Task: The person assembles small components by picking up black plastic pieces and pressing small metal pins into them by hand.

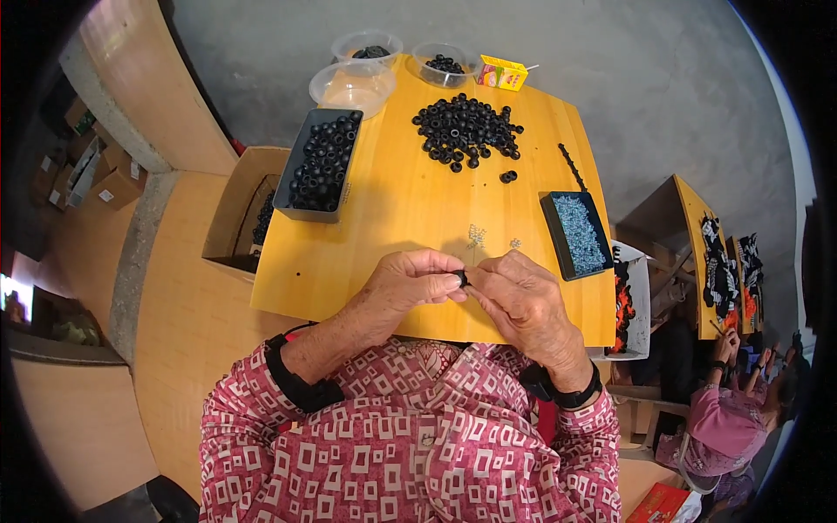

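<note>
- Left hand (414, 276): grip closed to a narrow pinch, thumb and forefinger on a small black part (461, 278); remaining fingers folded beneath, partly hidden.
- Small black part: at the fingertips of both hands, above the near side of the table (384, 218), about on the body's midline.
- Right hand (525, 301): fingers curled inward, knuckles up, tips drawn in at the part's right side. Cannot tell whether this grip pinches the part itself or a smaller piece; tips partly covered.
- Left forearm (327, 349) runs up and rightward from lower left; right forearm (568, 362) runs up and leftward, steeper. Black band at each wrist; patterned sleeves behind.
- Just beyond the hands: small scatter of clear pieces (475, 235) on the table.
- Right of the right hand: black tray (556, 241) filled with pale blue pieces (578, 231); thin black strip (572, 166) beyond it.
- Farther out: loose heap of black rings (466, 126), centre; grey bin (301, 214) of similar rings, left.
- Far edge: clear plastic bowls and a yellow carton (503, 73).
</note>
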A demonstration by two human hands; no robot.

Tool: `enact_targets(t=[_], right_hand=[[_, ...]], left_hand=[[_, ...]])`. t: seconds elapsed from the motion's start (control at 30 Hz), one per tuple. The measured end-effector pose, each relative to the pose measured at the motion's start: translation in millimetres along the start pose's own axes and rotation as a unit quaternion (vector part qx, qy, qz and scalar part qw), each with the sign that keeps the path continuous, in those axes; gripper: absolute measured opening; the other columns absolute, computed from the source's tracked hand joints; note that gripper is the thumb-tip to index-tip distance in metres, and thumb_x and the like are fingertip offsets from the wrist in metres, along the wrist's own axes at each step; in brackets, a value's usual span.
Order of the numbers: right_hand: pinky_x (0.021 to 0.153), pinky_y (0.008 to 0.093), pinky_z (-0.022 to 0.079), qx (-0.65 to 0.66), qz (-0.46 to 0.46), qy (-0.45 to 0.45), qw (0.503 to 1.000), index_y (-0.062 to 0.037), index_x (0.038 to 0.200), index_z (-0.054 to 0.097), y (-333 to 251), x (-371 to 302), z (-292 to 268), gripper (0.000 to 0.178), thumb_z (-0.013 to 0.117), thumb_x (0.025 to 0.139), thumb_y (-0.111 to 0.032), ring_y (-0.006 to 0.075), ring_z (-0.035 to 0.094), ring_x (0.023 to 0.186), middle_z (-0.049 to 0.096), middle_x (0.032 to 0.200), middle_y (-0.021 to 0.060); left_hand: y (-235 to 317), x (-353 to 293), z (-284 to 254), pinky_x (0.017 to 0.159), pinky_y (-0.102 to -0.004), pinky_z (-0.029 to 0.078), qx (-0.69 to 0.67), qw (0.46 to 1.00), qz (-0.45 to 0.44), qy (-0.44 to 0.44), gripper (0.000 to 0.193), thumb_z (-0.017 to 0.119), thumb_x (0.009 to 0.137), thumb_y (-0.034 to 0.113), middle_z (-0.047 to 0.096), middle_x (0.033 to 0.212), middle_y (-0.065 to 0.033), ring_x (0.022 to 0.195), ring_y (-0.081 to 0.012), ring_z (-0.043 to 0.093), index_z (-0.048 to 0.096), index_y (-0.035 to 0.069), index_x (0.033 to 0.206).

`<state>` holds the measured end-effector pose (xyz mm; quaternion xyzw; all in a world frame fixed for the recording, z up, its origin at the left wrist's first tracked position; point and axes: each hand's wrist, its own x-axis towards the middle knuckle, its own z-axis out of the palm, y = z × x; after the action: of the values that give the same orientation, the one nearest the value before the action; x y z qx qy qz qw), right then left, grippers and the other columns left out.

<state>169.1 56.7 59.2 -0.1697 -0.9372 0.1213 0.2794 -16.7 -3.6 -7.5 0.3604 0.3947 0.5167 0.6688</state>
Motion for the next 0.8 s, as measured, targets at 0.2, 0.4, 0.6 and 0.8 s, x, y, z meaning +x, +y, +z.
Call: enact_targets(t=[0.2,0.4,0.6,0.8], right_hand=[[0.068,0.0340,0.051,-0.027,0.022,0.086,0.996,0.0038,0.097,0.065,-2,-13,21,0.028,0.075,0.072,-0.001,0.0263,0.060,0.076,0.062,0.089,0.0124],[0.070,0.0347,0.051,0.000,0.043,0.122,0.992,0.0045,0.102,0.066,4,-23,36,0.032,0.076,0.073,-0.003,0.0264,0.062,0.078,0.064,0.090,0.0146],[0.071,0.0353,0.050,0.047,0.064,0.102,0.992,0.0022,0.100,0.067,9,-24,33,0.028,0.075,0.074,-0.005,0.0262,0.062,0.078,0.067,0.093,0.0131],[0.072,0.0350,0.048,0.032,0.043,0.099,0.994,0.0004,0.100,0.068,5,-22,35,0.028,0.075,0.074,-0.005,0.0250,0.061,0.078,0.067,0.092,0.0114]], left_hand=[[-4,-1,4,0.085,-0.0253,0.048,-0.054,0.998,-0.014,0.023,0.029,0.064,0.090,0.022,0.065,0.101,-0.0034,0.093,-0.0110,0.061,0.063,0.003,0.112],[1,-2,5,0.080,-0.0226,0.051,-0.067,0.996,-0.046,0.029,0.023,0.065,0.090,0.016,0.065,0.101,-0.0012,0.090,-0.0085,0.061,0.065,0.006,0.110],[7,-2,0,0.082,-0.0242,0.051,-0.017,0.998,-0.066,-0.008,0.027,0.065,0.090,0.019,0.066,0.104,-0.0039,0.094,-0.0100,0.062,0.064,0.004,0.113],[5,0,-5,0.082,-0.0244,0.051,0.015,0.998,-0.048,-0.042,0.027,0.064,0.091,0.021,0.065,0.102,-0.0035,0.094,-0.0103,0.061,0.064,0.003,0.110]])
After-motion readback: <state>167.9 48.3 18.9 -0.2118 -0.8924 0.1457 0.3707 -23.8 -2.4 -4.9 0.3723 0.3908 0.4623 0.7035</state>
